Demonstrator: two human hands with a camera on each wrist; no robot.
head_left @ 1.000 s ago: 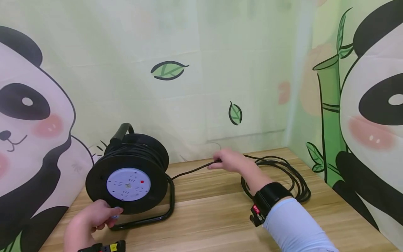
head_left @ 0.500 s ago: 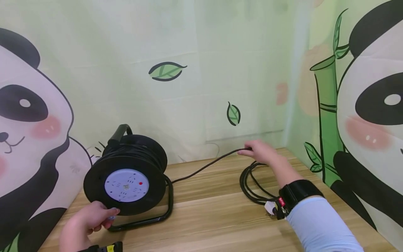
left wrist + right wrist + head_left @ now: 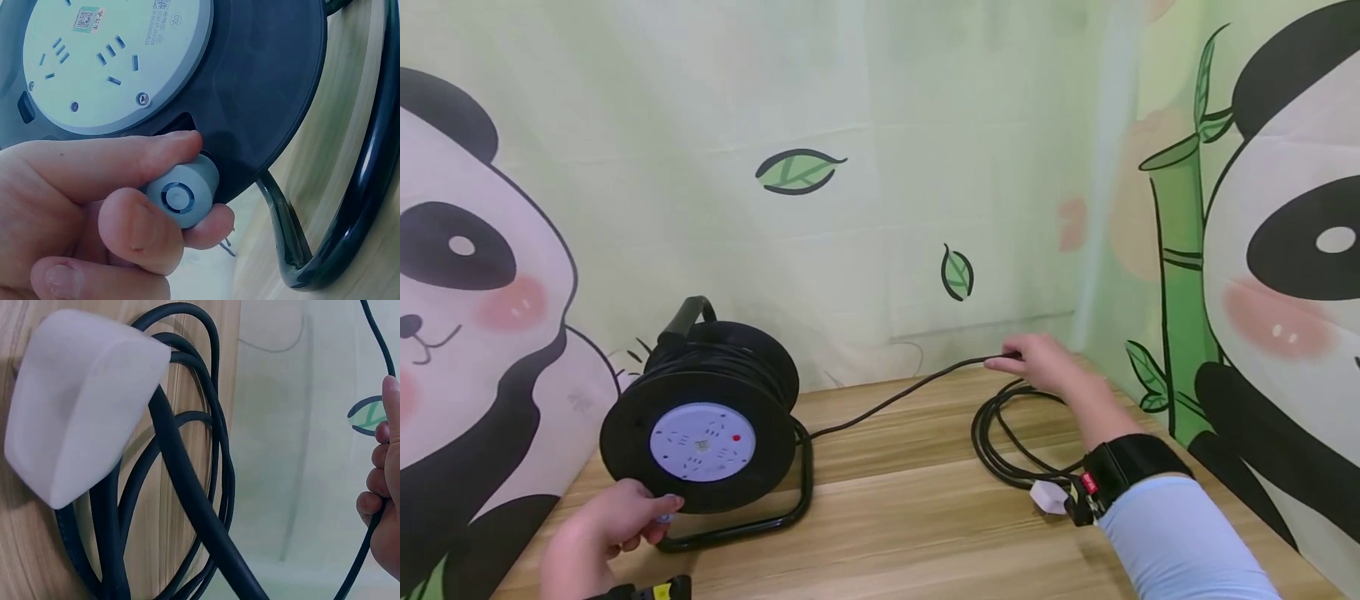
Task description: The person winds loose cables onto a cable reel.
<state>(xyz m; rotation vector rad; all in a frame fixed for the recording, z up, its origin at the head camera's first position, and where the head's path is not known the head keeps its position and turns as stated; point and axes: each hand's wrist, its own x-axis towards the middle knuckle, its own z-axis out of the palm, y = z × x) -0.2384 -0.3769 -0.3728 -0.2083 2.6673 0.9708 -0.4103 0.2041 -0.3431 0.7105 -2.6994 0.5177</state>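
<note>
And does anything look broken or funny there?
Nothing stands out. The reel stands on its frame, the left hand pinches its knob, the right hand grips the cord, and I see no spill or break.

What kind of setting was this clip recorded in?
Probably an indoor corner staged for filming rather than an ordinary workroom: a panda-print backdrop rises behind and beside a wood-grain tabletop, and the person wears a black wrist strap.

Passage: front tabletop (image 3: pixel 910 525) between reel (image 3: pixel 700 442) and coil (image 3: pixel 981 442) | Obstacle: cable (image 3: pixel 895 402) crossing behind (sloping up rightward)
</note>
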